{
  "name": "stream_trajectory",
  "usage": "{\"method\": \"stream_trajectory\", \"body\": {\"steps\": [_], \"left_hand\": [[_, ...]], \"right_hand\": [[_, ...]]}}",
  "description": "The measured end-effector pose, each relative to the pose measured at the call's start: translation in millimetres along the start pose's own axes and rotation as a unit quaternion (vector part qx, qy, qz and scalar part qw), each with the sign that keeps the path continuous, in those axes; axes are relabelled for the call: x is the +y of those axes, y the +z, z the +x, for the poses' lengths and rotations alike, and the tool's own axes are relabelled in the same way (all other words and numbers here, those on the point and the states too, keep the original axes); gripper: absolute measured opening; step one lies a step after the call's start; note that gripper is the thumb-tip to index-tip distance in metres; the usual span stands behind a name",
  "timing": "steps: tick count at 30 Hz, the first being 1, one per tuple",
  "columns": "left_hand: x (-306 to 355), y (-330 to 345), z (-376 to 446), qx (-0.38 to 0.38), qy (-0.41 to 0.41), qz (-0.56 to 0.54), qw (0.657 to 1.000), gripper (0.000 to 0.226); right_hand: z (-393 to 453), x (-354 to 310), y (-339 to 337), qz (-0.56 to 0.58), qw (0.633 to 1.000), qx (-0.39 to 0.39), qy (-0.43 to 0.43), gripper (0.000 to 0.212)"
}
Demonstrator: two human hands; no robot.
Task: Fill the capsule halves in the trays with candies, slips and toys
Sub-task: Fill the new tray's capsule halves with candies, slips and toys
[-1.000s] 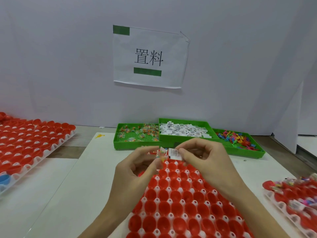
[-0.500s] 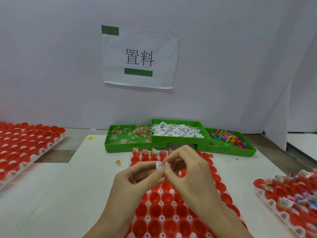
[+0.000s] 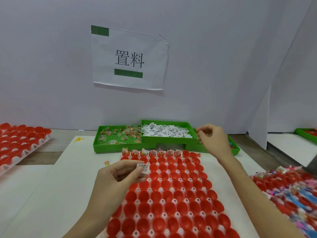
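three green plastic bins stand in a row at the back of the bench [image 3: 56, 186]: the left bin [image 3: 118, 143] has a perforated floor and holds small clear packets of candies [image 3: 130, 132], the raised middle bin [image 3: 169, 141] holds a heap of white printed paper slips [image 3: 164, 132], and the right bin [image 3: 235, 150] is mostly hidden behind the right hand [image 3: 211, 140]. in front lies a white tray [image 3: 169, 201] with rows of round red capsule halves [image 3: 171, 191]; seven halves in the far row hold packets, the others are hollow. the left hand [image 3: 118, 179] pinches one folded slip [image 3: 143, 168] between thumb and fingers, over the tray's left part. the right hand's fingers are curled loosely over the right bin, and i cannot tell if they hold something. a tray of filled capsules [image 3: 291, 189] lies at right, another red tray [image 3: 20, 143] at left.
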State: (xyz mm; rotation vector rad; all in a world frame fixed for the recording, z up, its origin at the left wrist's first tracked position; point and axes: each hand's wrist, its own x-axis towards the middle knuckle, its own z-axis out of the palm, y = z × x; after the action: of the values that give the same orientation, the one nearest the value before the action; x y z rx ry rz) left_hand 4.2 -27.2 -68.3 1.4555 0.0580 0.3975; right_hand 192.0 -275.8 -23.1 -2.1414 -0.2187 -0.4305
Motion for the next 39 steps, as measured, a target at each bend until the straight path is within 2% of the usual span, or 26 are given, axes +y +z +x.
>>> {"method": "stream_trajectory", "body": {"steps": [3, 5, 9, 12, 21, 26, 32, 36, 39], "left_hand": [[-2, -3, 2, 0.01, 0.011, 0.021, 1.0, 0.015], [-2, -4, 2, 0.013, 0.021, 0.031, 0.999, 0.02], [-2, -6, 3, 0.012, 0.041, 0.035, 0.998, 0.028], [0, -7, 5, 0.011, 0.046, 0.037, 0.998, 0.023], [-1, -5, 3, -0.014, 0.041, 0.059, 0.997, 0.015], [-2, -5, 3, -0.01, 0.034, 0.063, 0.997, 0.018], [-4, -5, 2, -0.001, 0.019, 0.076, 0.997, 0.022], [-5, -4, 3, 0.02, 0.011, 0.084, 0.996, 0.017], [-2, -5, 5, 0.02, 0.013, 0.081, 0.996, 0.009]], "right_hand": [[51, 47, -7, -0.124, 0.99, -0.004, 0.072, 0.021], [70, 73, -9, -0.2, 0.976, -0.011, 0.088, 0.025], [84, 103, -9, -0.321, 0.942, -0.075, 0.061, 0.044], [90, 112, -7, -0.357, 0.925, -0.116, 0.052, 0.051], [100, 111, -3, -0.374, 0.92, -0.112, 0.041, 0.01], [94, 114, -6, -0.338, 0.938, -0.071, 0.024, 0.011], [68, 83, -3, -0.172, 0.985, -0.007, -0.021, 0.009], [17, 35, 0, -0.017, 0.999, -0.023, -0.027, 0.008], [-33, -8, -2, 0.091, 0.991, -0.075, -0.068, 0.006]]}}
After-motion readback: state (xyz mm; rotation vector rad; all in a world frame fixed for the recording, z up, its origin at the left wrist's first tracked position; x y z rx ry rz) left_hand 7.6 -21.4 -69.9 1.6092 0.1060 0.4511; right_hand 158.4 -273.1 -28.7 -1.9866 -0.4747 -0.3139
